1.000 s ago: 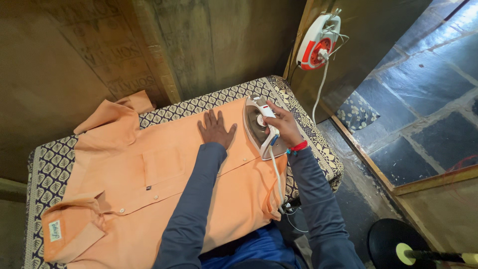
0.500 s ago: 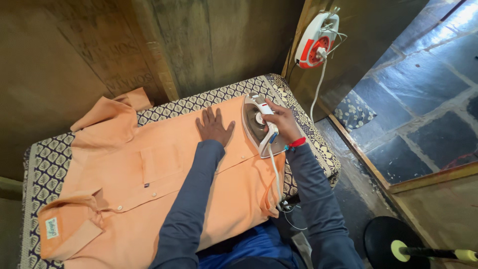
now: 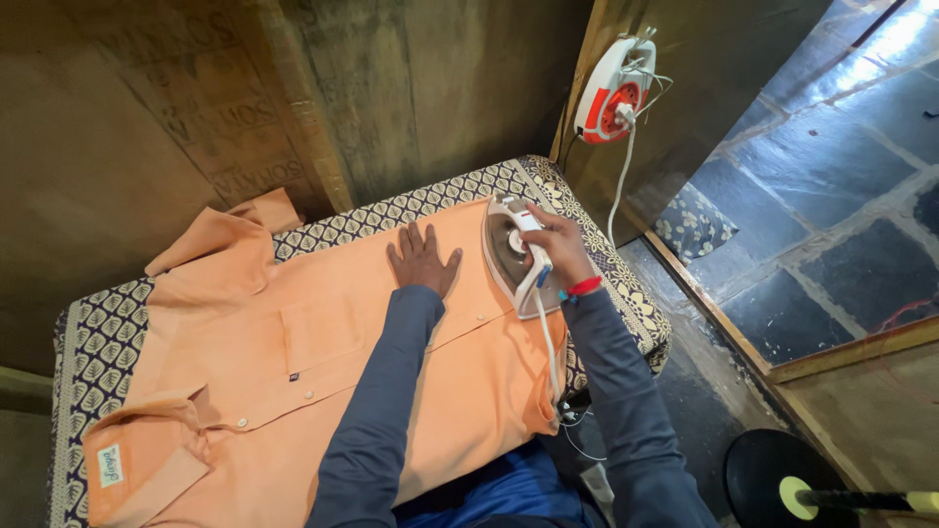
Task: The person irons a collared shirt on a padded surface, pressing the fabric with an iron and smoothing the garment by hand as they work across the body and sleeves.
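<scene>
- I see the shirt [image 3: 293, 391] spread flat on the padded table [image 3: 93, 323], its collar [image 3: 147, 460] at the near left corner.
- My left hand [image 3: 423, 260] lies flat on the shirt, toward the far right part of it.
- Just right of that hand, the iron [image 3: 509, 252] sits on the shirt, with my right hand [image 3: 558, 244] on its handle.
- The iron's cord [image 3: 548, 342] runs back toward me, over the table's near edge.
- Behind and to the right of the table, a cord reel [image 3: 611, 93] hangs on the wall.
</scene>
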